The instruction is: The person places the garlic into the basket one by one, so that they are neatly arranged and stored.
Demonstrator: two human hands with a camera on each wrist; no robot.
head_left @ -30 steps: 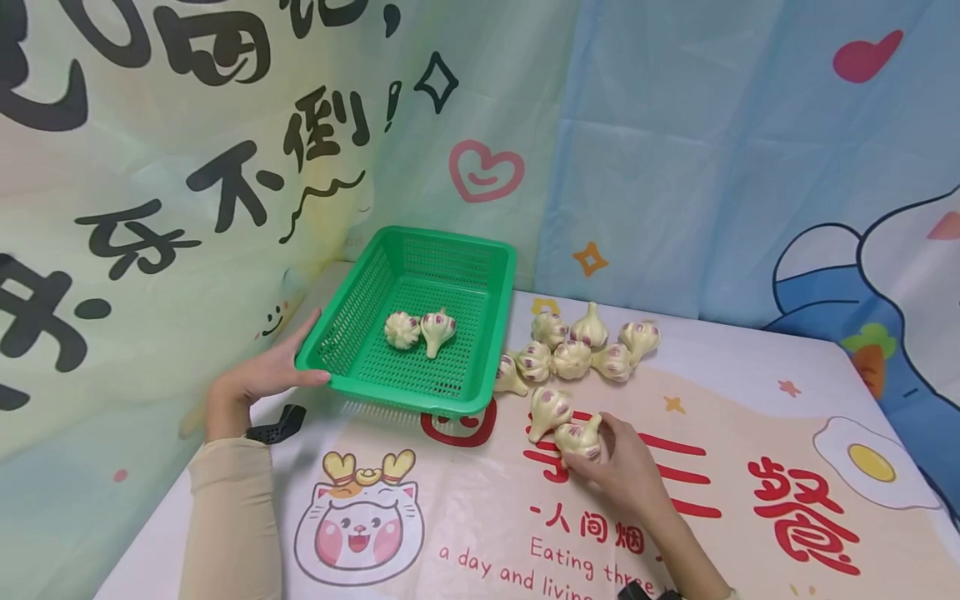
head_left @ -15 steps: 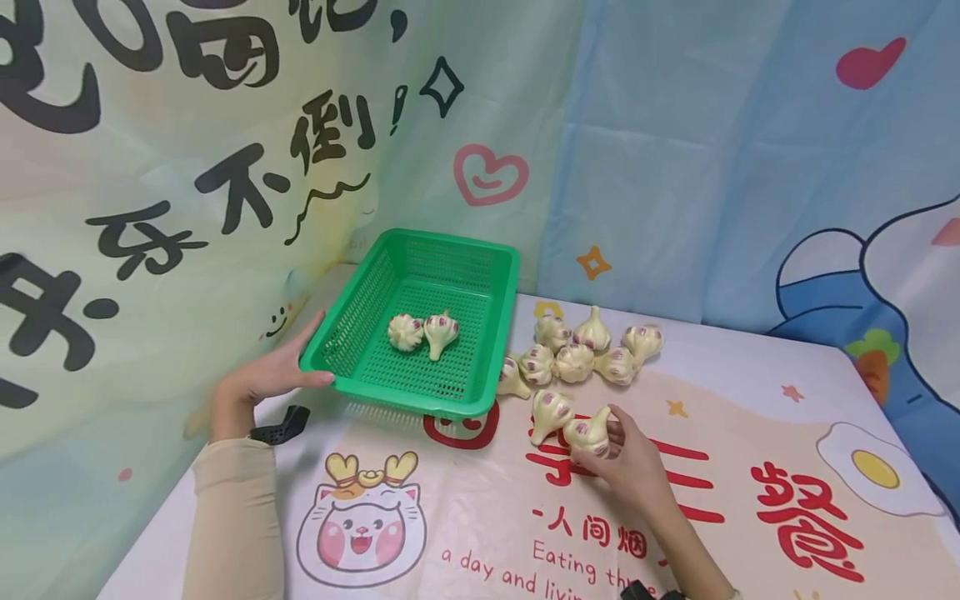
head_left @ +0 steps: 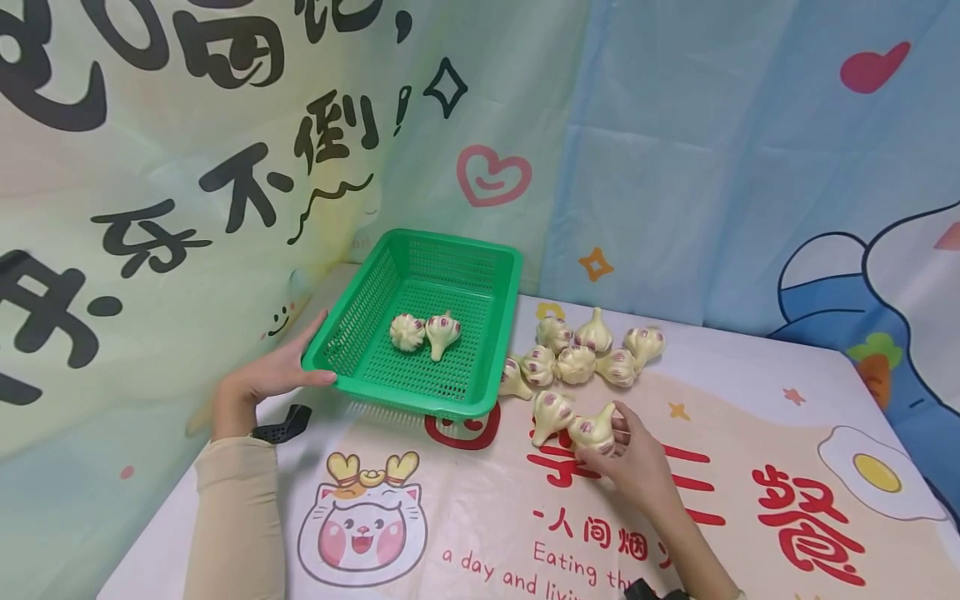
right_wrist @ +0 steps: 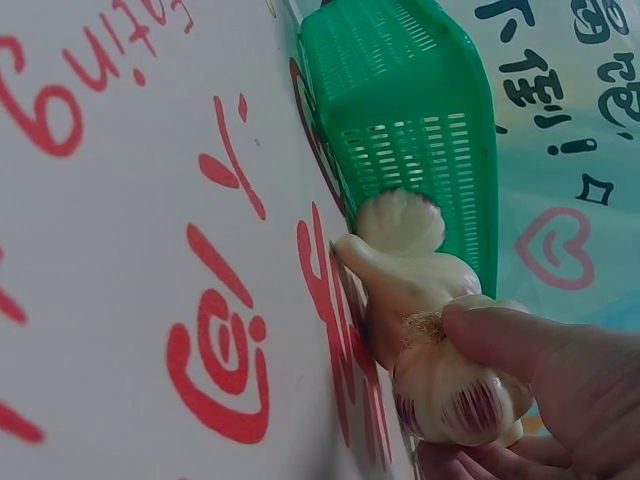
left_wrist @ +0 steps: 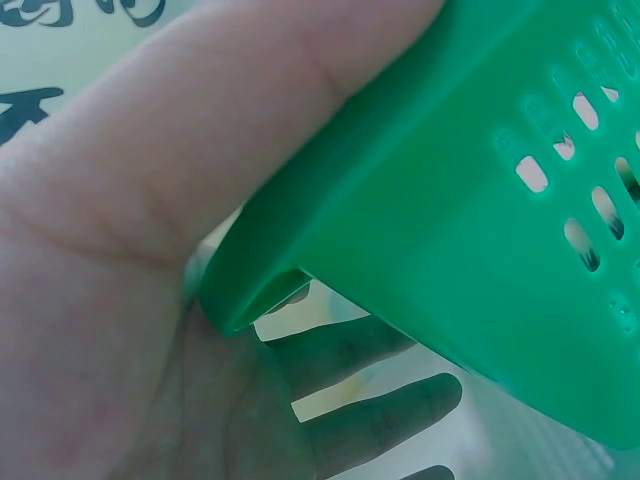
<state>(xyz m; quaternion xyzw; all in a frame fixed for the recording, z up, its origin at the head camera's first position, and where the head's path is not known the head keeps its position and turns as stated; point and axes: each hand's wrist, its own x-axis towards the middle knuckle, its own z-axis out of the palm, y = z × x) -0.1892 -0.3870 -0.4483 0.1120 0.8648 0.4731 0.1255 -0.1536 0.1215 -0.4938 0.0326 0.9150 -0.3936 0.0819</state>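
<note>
My left hand [head_left: 281,367] holds the near left corner of a green plastic basket [head_left: 420,402], thumb along the rim. In the left wrist view, its fingers [left_wrist: 380,415] stretch below the rim, outside the basket wall. Two garlic bulbs [head_left: 407,332] lie inside the basket. My right hand [head_left: 633,458] grips a garlic bulb [head_left: 592,431] between thumb and fingers; its stem points up and right. Just left of it lies another bulb [head_left: 552,413]. In the right wrist view the thumb presses near the root end of the gripped bulb [right_wrist: 460,395].
Several more garlic bulbs [head_left: 576,365] are clustered on the table right of the basket, one partly hidden by its wall. A printed cloth [head_left: 465,517] covers the table. Hanging printed curtains [head_left: 645,167] stand behind and at the left.
My right hand has shifted the gripped bulb slightly to the right and turned its stem a little. The left hand and the basket stay in place; the head view has shifted slightly.
</note>
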